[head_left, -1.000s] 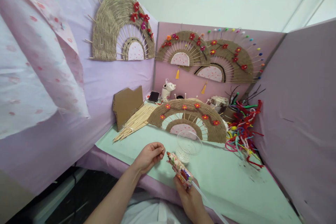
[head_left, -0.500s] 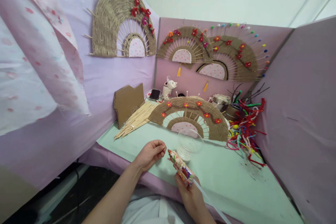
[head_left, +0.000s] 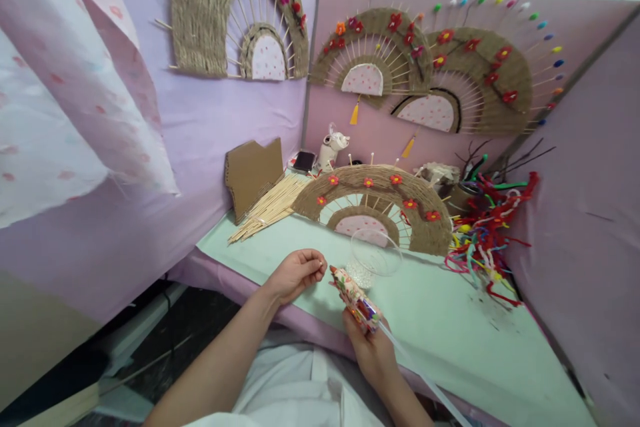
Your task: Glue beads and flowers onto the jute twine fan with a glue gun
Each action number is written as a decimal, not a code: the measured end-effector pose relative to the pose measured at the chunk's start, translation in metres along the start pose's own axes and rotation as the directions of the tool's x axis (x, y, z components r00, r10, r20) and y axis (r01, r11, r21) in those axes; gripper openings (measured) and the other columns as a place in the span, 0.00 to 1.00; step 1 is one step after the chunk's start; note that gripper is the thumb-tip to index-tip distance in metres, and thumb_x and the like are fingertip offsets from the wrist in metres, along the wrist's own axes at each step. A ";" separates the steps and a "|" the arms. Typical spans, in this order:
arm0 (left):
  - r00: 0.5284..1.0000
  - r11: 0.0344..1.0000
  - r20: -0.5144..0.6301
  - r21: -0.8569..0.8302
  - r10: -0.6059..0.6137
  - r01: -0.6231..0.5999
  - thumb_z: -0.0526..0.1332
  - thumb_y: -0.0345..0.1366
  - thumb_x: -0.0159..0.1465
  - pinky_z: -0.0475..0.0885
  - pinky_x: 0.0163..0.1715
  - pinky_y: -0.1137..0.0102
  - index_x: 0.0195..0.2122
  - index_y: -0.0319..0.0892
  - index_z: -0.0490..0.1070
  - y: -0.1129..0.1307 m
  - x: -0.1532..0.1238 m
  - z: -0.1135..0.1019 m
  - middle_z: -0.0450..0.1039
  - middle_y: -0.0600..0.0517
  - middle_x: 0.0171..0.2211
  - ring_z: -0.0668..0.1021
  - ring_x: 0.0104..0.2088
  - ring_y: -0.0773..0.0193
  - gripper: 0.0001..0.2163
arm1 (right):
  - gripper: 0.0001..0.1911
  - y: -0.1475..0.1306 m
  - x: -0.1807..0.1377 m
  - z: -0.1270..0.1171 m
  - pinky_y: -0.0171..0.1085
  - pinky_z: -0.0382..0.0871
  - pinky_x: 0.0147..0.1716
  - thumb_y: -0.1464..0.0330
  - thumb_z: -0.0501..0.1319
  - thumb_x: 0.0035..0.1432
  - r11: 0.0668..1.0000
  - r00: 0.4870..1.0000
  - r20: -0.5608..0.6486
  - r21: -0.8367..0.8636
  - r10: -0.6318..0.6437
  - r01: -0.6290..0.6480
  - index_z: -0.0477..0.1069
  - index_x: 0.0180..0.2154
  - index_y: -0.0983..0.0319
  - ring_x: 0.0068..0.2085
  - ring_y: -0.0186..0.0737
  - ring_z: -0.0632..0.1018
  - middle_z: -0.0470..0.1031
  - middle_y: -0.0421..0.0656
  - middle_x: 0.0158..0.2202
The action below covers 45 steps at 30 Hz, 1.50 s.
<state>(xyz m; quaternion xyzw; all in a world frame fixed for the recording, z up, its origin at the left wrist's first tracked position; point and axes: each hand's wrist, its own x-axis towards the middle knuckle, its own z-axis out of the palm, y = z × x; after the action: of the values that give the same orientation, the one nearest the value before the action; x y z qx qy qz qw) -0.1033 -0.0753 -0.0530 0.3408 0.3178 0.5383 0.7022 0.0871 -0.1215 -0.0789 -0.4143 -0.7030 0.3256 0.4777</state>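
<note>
My left hand (head_left: 296,277) is closed in a pinch, with a tiny pale bead (head_left: 321,263) at its fingertips. A flower-patterned glue gun (head_left: 354,299) is gripped in my right hand (head_left: 374,355), its nozzle pointing up and left toward the pinch but apart from it. From its rear sticks a long translucent glue stick (head_left: 417,377). Just beyond the gun lie many small white beads in a clear round container (head_left: 400,260). Behind that leans a twine-woven fan (head_left: 433,237) with red flowers and pearl-tipped sticks along its top edge.
Thin wooden sticks (head_left: 265,210) and cardboard (head_left: 250,177) lie at the left back of the green-covered table (head_left: 450,320). Colourful pipe cleaners (head_left: 490,233) pile up at the right. Several woven fans (head_left: 200,20) hang on the partitions. A phone (head_left: 304,161) lies by a white figurine (head_left: 330,147).
The camera view has tilted down and shifted slightly left, so everything appears higher and further right. Both hands keep nearly the same pose, with the bead and glue gun still held.
</note>
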 end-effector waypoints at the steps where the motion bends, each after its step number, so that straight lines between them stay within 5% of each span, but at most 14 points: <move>1: 1.000 1.000 0.007 -0.003 0.000 0.000 0.72 0.39 0.47 0.61 0.22 0.78 0.26 0.35 0.71 0.000 0.000 0.000 0.69 0.53 0.22 0.67 0.21 0.75 0.15 | 0.16 0.000 0.000 0.000 0.39 0.74 0.39 0.61 0.57 0.59 1.000 1.000 0.003 -0.003 -0.001 0.001 0.75 0.45 0.60 0.40 0.47 0.79 0.79 0.47 0.39; 36: 1.000 1.000 -0.003 0.013 -0.015 0.015 0.75 0.41 0.41 0.62 0.23 0.77 0.25 0.34 0.73 -0.002 0.000 0.000 0.70 0.52 0.21 0.68 0.21 0.74 0.17 | 0.15 -0.009 0.001 0.001 0.37 0.73 0.35 0.62 0.55 0.60 0.995 0.997 0.079 -0.091 -0.021 0.029 0.75 0.43 0.61 0.37 0.45 0.79 0.79 0.45 0.36; 45: 1.000 1.000 0.001 0.020 -0.013 0.013 0.74 0.40 0.42 0.62 0.23 0.77 0.25 0.35 0.73 -0.004 0.001 -0.002 0.71 0.52 0.22 0.69 0.22 0.73 0.16 | 0.14 -0.009 0.002 0.001 0.36 0.71 0.31 0.62 0.54 0.61 0.992 0.996 0.074 -0.117 -0.045 0.053 0.76 0.39 0.60 0.30 0.42 0.76 0.77 0.43 0.30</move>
<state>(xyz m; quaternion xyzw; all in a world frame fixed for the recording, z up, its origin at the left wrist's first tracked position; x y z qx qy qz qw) -0.1029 -0.0753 -0.0577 0.3459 0.3250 0.5305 0.7023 0.0838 -0.1241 -0.0708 -0.4129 -0.7477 0.2857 0.4346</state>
